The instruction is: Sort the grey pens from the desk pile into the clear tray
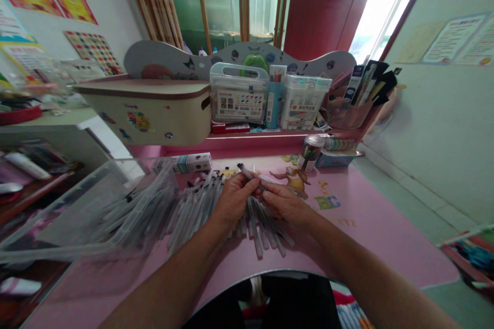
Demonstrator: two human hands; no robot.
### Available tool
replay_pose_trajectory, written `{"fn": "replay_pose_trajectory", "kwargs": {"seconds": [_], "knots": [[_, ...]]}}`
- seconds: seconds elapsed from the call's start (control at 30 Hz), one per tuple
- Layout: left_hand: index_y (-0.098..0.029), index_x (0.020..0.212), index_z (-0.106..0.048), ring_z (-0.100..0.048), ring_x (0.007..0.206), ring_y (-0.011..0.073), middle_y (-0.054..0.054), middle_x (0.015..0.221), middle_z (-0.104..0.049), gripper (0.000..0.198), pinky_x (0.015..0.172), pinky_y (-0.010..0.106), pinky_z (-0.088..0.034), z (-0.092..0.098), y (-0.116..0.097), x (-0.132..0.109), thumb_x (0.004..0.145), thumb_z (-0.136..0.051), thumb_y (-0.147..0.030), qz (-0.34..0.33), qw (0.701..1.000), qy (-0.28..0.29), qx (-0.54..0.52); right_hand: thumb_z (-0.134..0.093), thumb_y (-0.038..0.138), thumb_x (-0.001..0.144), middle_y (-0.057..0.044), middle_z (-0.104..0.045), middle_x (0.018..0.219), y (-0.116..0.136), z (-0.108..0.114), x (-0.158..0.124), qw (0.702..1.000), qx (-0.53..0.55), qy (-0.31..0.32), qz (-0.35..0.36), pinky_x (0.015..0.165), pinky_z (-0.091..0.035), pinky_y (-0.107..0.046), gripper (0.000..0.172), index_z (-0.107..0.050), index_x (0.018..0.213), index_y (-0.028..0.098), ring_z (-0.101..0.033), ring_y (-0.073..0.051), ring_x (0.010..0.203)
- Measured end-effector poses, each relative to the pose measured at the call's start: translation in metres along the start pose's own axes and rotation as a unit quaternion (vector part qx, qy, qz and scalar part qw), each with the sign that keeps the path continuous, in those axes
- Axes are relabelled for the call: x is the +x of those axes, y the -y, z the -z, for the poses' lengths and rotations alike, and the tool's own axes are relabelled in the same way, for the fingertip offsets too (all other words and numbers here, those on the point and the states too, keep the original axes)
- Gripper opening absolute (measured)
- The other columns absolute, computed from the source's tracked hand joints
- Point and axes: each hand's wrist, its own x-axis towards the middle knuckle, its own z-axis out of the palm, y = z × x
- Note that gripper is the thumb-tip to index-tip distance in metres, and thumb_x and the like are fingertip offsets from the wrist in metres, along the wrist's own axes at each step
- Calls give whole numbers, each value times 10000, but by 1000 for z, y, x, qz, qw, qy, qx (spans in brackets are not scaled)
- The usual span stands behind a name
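Close together above the desk, my left hand (236, 196) and my right hand (284, 202) both have their fingers closed on one slim pen (244, 168). Its barrel is whitish and translucent, and its dark end points up and away from me; the fingers cover most of its length. Beneath and beside the hands lie many similar pens (195, 208) in a loose heap, several with black ends. More of them fan out towards me under my right hand. To the left, a clear plastic bin (73, 256) holds a pile of the same pens.
The pink desk (370, 247) has a small box (193, 163) at the back left and a clear jar (311, 153) at the back right. On the raised shelf stand a lidded cream box (170, 118), a marker case (239, 97) and a pen holder (347, 113).
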Motion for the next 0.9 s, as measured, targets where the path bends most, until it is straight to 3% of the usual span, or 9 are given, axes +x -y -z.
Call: {"fn": "replay_pose_trajectory", "kwargs": {"seconds": [0.1, 0.27, 0.43, 0.63, 0.8, 0.9], "knots": [[-148, 791, -666, -546, 577, 106, -8, 631, -614, 174, 614, 230, -454, -1, 0, 0, 729, -728, -297, -2, 1000, -2, -1, -602, 446, 831, 91, -281, 515, 1, 0, -1, 999, 20, -1, -26, 426, -240, -216, 286, -635, 963, 194, -230, -85, 426], [-158, 803, -675, -542, 576, 107, -12, 653, -611, 159, 597, 229, -447, -3, 2, -1, 739, -726, -295, -17, 999, -34, 7, -538, 383, 875, 6, -472, 649, 0, -3, 1, 991, -113, -59, 51, 552, -364, -245, 215, -644, 846, 199, -448, -146, 623], [-171, 747, -686, -541, 610, 116, -7, 653, -615, 85, 626, 237, -443, -3, -5, -5, 761, -700, -254, -57, 995, -36, 72, -461, 365, 920, -15, -507, 715, -14, 0, 4, 979, -171, -81, 73, 590, -369, -261, 276, -564, 721, 203, -461, -157, 678], [-162, 760, -679, -519, 586, 115, -10, 627, -588, 122, 603, 238, -431, 0, -2, -1, 777, -688, -283, -43, 996, -27, 79, -459, 347, 932, -16, -533, 752, -14, 0, 3, 980, -172, -61, 85, 650, -391, -277, 242, -618, 824, 199, -484, -162, 709], [-152, 769, -665, -535, 590, 107, -10, 663, -610, 155, 607, 233, -439, 1, 1, 2, 771, -701, -303, -27, 998, -13, 55, -462, 350, 941, -33, -591, 811, -16, 0, 6, 980, -164, -69, 93, 769, -430, -305, 272, -668, 848, 199, -551, -199, 862], [-153, 778, -664, -546, 595, 105, -13, 668, -619, 169, 619, 236, -448, 2, -1, 3, 753, -719, -310, -35, 998, -14, 51, -510, 347, 923, -17, -605, 813, -18, 4, 6, 977, -181, -73, 86, 743, -433, -290, 233, -674, 1014, 209, -558, -180, 819]]}}
